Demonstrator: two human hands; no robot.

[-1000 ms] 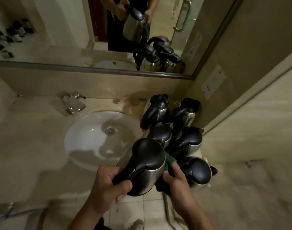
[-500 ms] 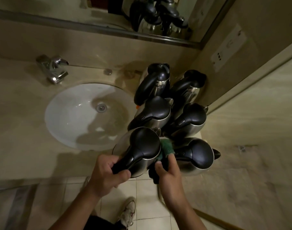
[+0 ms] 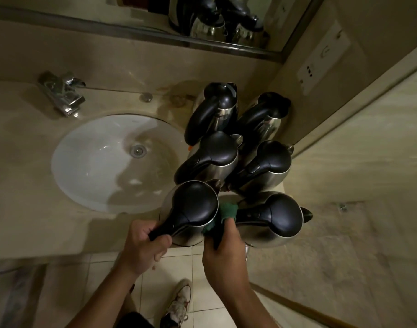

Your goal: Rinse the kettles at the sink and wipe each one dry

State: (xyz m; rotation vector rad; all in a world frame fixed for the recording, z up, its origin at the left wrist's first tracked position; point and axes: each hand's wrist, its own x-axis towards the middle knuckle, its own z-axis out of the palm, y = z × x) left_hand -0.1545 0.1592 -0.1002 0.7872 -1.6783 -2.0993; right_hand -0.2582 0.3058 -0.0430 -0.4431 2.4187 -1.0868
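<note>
No legible text, brand, number or label anywhere: not on the kettles (image 3: 195, 204), nor on the wall plate (image 3: 326, 58) by the mirror's right edge, only blurred marks there.

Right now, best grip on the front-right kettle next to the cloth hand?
Probably the black handle of the front-right kettle, taken from the left: it juts sideways toward the green cloth. The right hand sits nearest; the rounded steel body offers little purchase.

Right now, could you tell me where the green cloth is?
In the head view, the green cloth is gripped by the right hand, pressed against the held kettle and wedged beside the front right kettle.
</note>
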